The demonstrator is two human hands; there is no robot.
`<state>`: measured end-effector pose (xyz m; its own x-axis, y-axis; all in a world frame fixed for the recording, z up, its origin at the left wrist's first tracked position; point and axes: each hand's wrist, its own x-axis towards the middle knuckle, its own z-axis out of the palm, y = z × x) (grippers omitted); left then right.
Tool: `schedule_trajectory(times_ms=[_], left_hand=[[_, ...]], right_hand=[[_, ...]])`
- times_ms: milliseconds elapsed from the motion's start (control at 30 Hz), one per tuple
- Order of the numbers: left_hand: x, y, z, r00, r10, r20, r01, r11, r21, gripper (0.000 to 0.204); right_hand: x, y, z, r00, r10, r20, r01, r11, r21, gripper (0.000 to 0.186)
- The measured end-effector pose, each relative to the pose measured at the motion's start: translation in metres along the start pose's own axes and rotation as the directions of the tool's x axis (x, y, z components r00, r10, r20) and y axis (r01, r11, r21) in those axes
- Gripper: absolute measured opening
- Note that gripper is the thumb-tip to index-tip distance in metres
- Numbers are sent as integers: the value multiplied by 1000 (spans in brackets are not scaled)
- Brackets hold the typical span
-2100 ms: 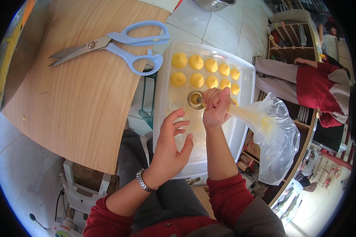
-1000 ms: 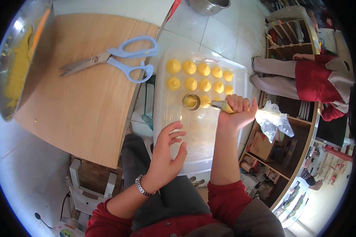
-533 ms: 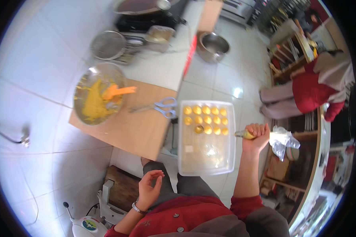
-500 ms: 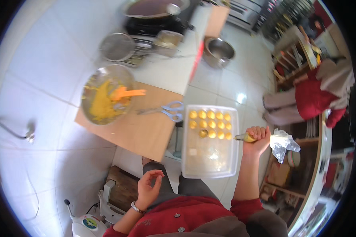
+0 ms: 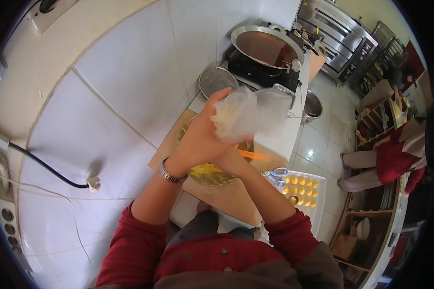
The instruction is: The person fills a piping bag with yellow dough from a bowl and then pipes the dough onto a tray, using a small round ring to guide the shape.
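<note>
Over a metal bowl (image 5: pixel 212 183) I hold a clear plastic piping bag (image 5: pixel 248 113) with its loose, wide end up and away from me. My left hand (image 5: pixel 200 137), with a watch on its wrist, is closed around the bag's side. My right hand (image 5: pixel 228 158) crosses in beneath it and grips the lower part; its fingers are mostly hidden. Yellow paste (image 5: pixel 205 171) smears the bowl, and an orange spatula (image 5: pixel 253 155) sticks out of it. At right, a white tray (image 5: pixel 318 224) carries rows of yellow dough balls (image 5: pixel 301 189) and a small metal ring (image 5: pixel 293 200).
Blue-handled scissors (image 5: pixel 278 176) lie between the wooden board (image 5: pixel 241 207) and the tray. Ahead are a sieve (image 5: pixel 217 82) and a wide pan of dark liquid (image 5: pixel 267 48) on a black stove. A metal pot (image 5: pixel 312 107) stands on the floor. A person (image 5: pixel 386 154) works at right.
My right hand has brought the piping bag leftward from beside the tray to above the bowl. My left hand has risen from near my lap and closed on the bag. The view has swung left.
</note>
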<state>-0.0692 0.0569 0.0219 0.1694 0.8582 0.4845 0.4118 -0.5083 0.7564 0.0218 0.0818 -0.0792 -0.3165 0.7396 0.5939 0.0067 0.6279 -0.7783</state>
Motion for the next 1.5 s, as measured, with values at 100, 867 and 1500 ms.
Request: schedule_trajectory(times_ms=[100, 867, 1500], left_hand=[[8, -25, -12, 955, -293, 39, 258, 762, -594, 72], [3, -65, 9, 919, -323, -226, 242, 915, -321, 53], [-140, -148, -38, 744, -656, -128, 523, 691, -498, 47]], right_hand=[[20, -23, 15, 792, 592, 147, -599, 708, 374, 19], [1, 68, 53, 990, 79, -113, -45, 960, 277, 15], [-23, 57, 42, 528, 833, -163, -607, 505, 614, 35]])
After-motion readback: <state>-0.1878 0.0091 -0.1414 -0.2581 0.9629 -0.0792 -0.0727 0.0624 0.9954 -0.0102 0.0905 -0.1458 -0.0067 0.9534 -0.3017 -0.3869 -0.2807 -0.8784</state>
